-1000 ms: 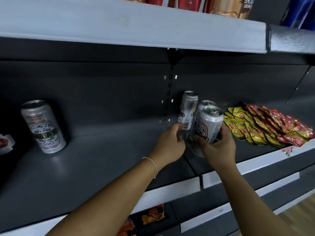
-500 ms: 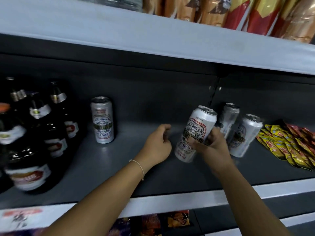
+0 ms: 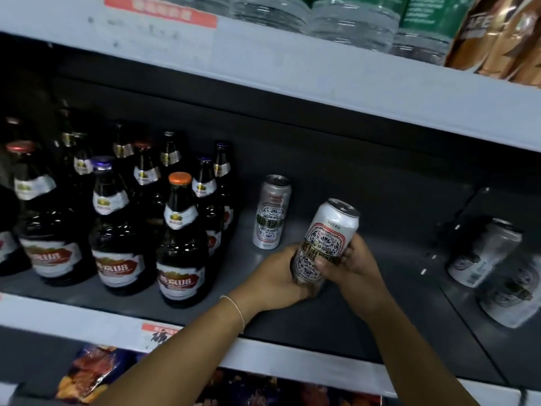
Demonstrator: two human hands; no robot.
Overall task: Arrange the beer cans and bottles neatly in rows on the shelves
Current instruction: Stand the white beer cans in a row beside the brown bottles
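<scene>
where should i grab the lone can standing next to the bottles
Grip the standing can round its mid-body, coming from its right or the shelf's front. It stands upright, its sides are smooth and round, and the bottles crowd its left. Both hands now hold another can, so one must let go first.

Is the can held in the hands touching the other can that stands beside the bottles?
Apart. In the head view, dark shelf shows between the held can, tilted in both hands, and the standing can beside the bottles.
</scene>
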